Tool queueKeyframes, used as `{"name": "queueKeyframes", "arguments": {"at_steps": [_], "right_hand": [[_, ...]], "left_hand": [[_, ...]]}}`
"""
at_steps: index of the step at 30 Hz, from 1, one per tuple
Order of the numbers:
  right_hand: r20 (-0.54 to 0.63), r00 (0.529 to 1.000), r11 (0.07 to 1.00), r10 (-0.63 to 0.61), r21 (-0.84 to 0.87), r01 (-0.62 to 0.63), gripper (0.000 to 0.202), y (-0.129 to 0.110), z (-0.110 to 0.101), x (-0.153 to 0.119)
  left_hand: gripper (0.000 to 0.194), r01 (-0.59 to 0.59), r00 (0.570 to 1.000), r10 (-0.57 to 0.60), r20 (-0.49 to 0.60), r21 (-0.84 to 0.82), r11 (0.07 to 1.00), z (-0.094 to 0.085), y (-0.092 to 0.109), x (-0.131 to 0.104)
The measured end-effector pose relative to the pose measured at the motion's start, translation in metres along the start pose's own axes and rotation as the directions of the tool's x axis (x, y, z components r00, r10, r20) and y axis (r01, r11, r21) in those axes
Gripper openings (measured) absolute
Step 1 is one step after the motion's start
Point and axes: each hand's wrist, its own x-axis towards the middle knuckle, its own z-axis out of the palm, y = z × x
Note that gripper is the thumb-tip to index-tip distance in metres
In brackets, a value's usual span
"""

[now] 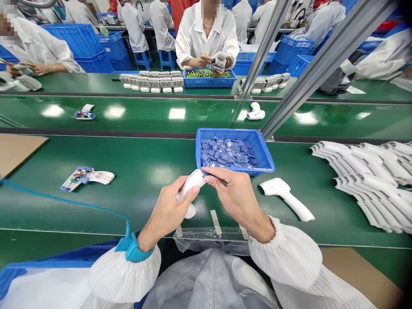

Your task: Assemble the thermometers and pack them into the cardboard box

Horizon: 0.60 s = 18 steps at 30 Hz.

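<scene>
My left hand (pixel 171 202) is closed around a white, gun-shaped plastic housing (pixel 192 181), which looks like a handheld thermometer body. Its handle end points down below the fingers. At the housing's upper right end, my right hand (pixel 234 194) pinches a small blue plastic piece (pixel 204 173) against it; the fingertips cover most of the piece. Just beyond both hands is a blue bin (pixel 268 165) holding many small blue oval pieces (pixel 227 152). A single white shell half (pixel 280 189) lies on the table to the right of my right hand.
Stacked white shells (pixel 363 199) cover the right side. An opened unit with wires (pixel 84 177) lies left, near a cardboard sheet (pixel 19 150). A blue cord (pixel 80 202) runs to my left wrist strap. A metal post (pixel 309 73) rises behind the bin. Across the belt (pixel 144 113), a co-worker (pixel 207 38) handles a unit.
</scene>
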Motion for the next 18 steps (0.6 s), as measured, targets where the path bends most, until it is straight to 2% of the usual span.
{"name": "queueKeyframes", "arguments": {"at_steps": [4, 8, 12, 14, 16, 18], "right_hand": [[0.028, 0.992, 0.992, -0.122, -0.013, 0.122, 0.025, 0.002, -0.007, -0.002], [0.155, 0.982, 0.994, -0.106, 0.015, 0.105, 0.029, 0.001, -0.001, -0.011], [0.035, 0.998, 0.998, -0.06, -0.032, 0.061, 0.025, 0.008, 0.011, -0.024], [0.032, 0.997, 0.997, -0.063, -0.039, 0.065, 0.022, 0.013, 0.009, -0.029], [0.103, 0.992, 0.994, -0.077, -0.075, 0.085, 0.018, 0.018, 0.003, -0.033], [0.171, 0.982, 0.988, -0.074, -0.124, 0.096, 0.015, 0.02, -0.003, -0.037]], "left_hand": [[0.036, -0.048, 0.998, 0.046, 0.046, 0.04, 0.998, -0.003, 0.004, -0.002], [0.037, -0.18, 0.983, 0.171, 0.073, 0.152, 0.972, 0.0, 0.005, 0.002], [0.027, -0.27, 0.952, 0.306, 0.0, 0.471, 0.84, 0.008, -0.002, 0.006], [0.026, -0.324, 0.926, 0.378, 0.008, 0.531, 0.783, 0.01, -0.005, 0.006], [0.026, -0.312, 0.92, 0.388, -0.055, 0.495, 0.81, 0.012, -0.008, 0.003], [0.026, -0.195, 0.921, 0.315, -0.229, 0.43, 0.882, 0.016, -0.011, -0.001]]}}
